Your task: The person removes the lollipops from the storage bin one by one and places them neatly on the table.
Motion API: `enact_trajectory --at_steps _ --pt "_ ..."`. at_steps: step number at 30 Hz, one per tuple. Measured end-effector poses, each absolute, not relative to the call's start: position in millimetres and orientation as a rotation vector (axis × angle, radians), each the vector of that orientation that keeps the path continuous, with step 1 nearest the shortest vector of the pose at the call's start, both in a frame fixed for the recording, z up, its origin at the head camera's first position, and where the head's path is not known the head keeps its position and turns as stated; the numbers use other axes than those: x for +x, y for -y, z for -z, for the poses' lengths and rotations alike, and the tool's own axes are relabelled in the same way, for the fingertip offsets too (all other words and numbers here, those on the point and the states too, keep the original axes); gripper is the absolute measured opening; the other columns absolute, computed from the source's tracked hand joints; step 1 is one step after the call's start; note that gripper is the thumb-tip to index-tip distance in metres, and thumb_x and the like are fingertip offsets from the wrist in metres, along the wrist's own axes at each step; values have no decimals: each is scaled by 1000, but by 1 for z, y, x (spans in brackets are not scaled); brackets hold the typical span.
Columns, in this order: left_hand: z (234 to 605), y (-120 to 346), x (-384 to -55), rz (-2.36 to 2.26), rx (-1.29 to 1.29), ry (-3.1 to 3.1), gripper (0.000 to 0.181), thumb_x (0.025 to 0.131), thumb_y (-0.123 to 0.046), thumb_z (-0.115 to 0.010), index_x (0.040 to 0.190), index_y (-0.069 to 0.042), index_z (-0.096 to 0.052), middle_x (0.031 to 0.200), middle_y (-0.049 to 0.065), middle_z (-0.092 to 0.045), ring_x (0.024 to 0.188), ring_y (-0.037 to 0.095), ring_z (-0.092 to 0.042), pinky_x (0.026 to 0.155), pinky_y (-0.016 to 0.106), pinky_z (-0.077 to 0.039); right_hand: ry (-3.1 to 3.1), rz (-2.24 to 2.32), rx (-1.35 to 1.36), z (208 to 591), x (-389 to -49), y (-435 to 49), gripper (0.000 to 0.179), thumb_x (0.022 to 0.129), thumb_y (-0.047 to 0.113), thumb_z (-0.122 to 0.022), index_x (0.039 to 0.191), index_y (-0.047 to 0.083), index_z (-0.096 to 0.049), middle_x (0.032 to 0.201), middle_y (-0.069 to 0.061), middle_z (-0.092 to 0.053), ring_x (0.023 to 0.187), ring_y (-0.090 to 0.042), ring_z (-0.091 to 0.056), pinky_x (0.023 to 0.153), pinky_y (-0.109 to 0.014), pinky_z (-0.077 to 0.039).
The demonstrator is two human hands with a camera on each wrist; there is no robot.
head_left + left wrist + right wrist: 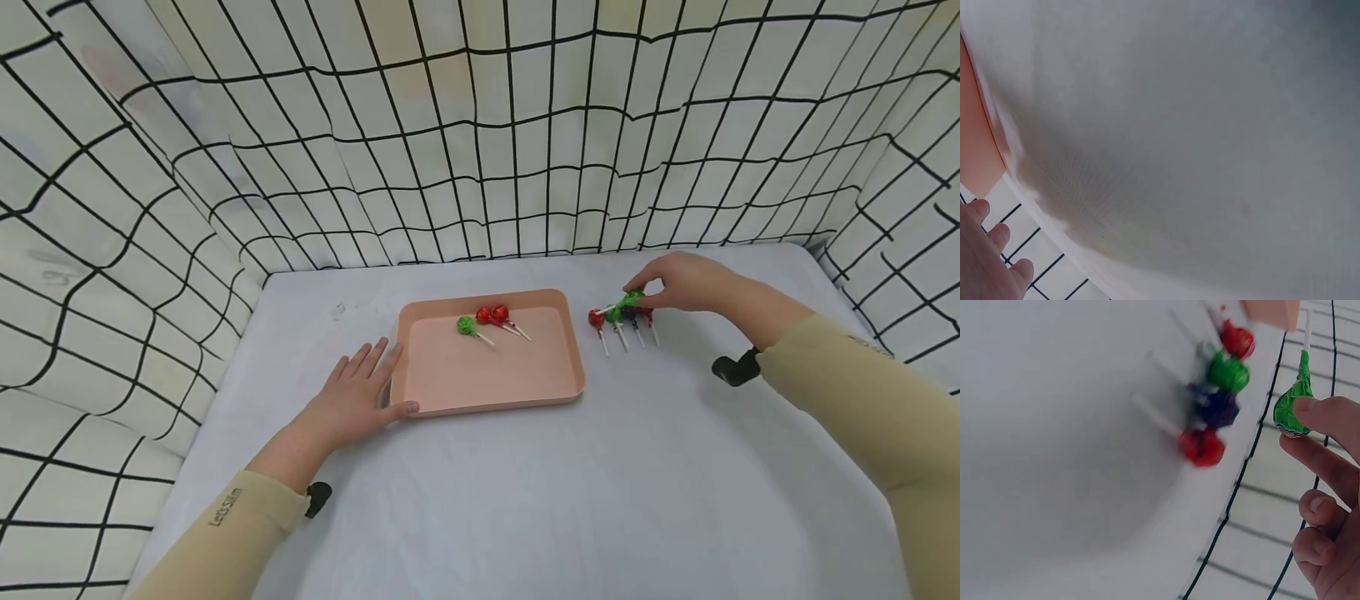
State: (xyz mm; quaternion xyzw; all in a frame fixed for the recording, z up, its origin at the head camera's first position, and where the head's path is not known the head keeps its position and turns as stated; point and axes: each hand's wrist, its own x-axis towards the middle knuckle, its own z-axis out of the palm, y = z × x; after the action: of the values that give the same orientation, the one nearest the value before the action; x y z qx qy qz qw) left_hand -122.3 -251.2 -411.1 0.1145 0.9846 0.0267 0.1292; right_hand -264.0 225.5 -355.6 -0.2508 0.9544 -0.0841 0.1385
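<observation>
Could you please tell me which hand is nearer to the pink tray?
Left. The left hand lies at the left edge of the pink tray; the right hand is beyond its right side, pinching a green lollipop.

In the right wrist view, four lollipops (1216, 409) are blurred and the frame's edge crops the tray (1272, 311).

From the tray (487, 379), we could pass toward six o'clock; lollipops (616, 317) block three o'clock, the wire grid (513, 125) twelve

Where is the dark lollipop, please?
The dark lollipop lies between a green lollipop and a red lollipop in the right wrist view, right of the tray in the head view.
</observation>
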Motion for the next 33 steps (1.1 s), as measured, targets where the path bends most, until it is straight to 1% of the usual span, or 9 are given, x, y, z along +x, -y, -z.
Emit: enact_trajectory --at_steps 5,8,12,21,27,30,33 --pt "409 251 -121 -83 324 -2864 104 73 -84 -33 150 -20 -3 156 11 -2 141 35 -2 112 56 -3 -2765 247 -704 364 -264 -258 28 82 24 -68 110 24 -69 105 2 -65 100 -23 -56 82 -42 -48" --pt "409 251 -121 -88 324 -2865 104 74 -82 -35 150 -19 -4 156 11 -3 141 35 -2 112 56 -3 -2761 237 -691 370 -265 -272 28 82 22 -68 110 22 -69 105 0 -66 103 -24 -56 85 -45 -47" --pt "410 252 -120 -77 330 -2866 105 73 -84 -31 150 -19 -4 156 11 -3 141 35 -3 111 57 -4 -2738 238 -652 377 -265 -283 28 82 20 -68 110 21 -69 108 -3 -65 107 -28 -55 89 -50 -45" --pt "409 251 -120 -80 335 -2868 107 70 -87 -28 150 -19 -4 156 11 -3 141 35 -2 111 57 -4 -2692 217 -580 388 -264 -291 27 83 14 -66 108 22 -70 117 -11 -62 113 -33 -51 92 -55 -42" --pt "408 250 -119 -79 335 -2869 106 72 -86 -29 150 -19 -4 155 11 -4 141 35 -2 111 57 -5 -2702 216 -577 390 -264 -291 27 82 16 -67 109 24 -70 121 -13 -60 116 -36 -49 94 -56 -40" --pt "407 250 -119 -79 332 -2867 105 73 -85 -30 150 -19 -4 155 11 -3 141 35 -2 111 57 -5 -2701 236 -581 389 -264 -292 31 83 18 -68 113 25 -68 125 -12 -57 115 -35 -49 91 -54 -43" --pt "407 250 -119 -75 331 -2864 105 73 -85 -30 150 -19 -4 156 11 -3 141 34 -2 112 56 -5 -2705 259 -573 387 -264 -292 33 83 22 -68 116 26 -66 127 -11 -56 110 -33 -51 86 -51 -46"
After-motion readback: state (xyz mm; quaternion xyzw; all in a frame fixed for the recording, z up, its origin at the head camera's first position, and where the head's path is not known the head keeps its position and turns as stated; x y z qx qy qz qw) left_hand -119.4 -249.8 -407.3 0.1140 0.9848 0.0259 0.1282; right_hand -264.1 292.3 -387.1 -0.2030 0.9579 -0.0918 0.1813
